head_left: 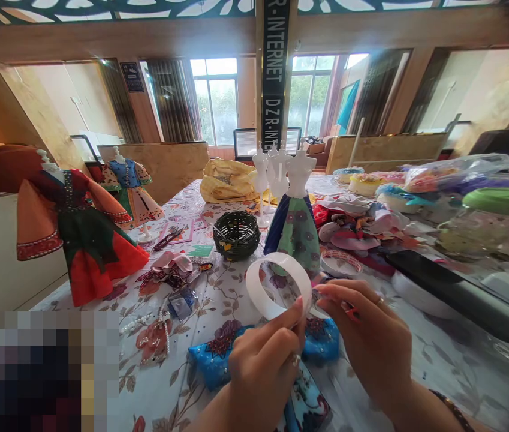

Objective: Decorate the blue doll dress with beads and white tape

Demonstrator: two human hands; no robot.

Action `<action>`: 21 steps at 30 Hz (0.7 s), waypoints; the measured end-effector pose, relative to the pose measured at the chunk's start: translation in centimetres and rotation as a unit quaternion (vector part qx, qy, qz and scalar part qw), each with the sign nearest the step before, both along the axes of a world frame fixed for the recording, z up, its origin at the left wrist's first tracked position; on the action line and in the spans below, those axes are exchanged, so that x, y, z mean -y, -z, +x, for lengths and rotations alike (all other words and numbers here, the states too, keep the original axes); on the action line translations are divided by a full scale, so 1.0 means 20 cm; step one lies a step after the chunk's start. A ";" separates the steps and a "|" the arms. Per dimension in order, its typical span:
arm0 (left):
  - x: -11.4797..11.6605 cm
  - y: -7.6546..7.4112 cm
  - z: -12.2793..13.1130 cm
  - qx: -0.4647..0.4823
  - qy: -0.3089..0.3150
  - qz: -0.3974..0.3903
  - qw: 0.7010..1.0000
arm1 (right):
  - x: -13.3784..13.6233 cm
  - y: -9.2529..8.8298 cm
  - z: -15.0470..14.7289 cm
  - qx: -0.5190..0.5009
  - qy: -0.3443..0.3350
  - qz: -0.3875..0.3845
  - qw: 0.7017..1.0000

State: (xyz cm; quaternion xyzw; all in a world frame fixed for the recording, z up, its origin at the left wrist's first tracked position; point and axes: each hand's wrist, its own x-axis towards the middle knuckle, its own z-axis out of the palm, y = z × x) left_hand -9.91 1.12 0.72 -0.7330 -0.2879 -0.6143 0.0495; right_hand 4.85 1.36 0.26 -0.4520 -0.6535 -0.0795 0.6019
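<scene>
White tape roll (278,285) apparently within left grip (265,354)

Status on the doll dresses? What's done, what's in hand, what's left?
Done: two dressed mannequins, the red-green one and the blue one; a third wears a skirt only. In hand: left hand holds a white tape roll, right hand pinches its end, above blue fabric. Left, probably: bare mannequins and the fabric pile.

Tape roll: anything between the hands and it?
Nothing visible. The left hand pinches the white tape roll at its lower rim, and the right hand touches its right edge by the fingertips. The blue floral fabric lies beneath, not between.
</scene>
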 end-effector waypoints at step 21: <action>-0.01 0.06 -0.02 -0.026 0.056 0.026 0.998 | 0.01 -0.01 0.01 -0.004 -0.046 0.039 0.998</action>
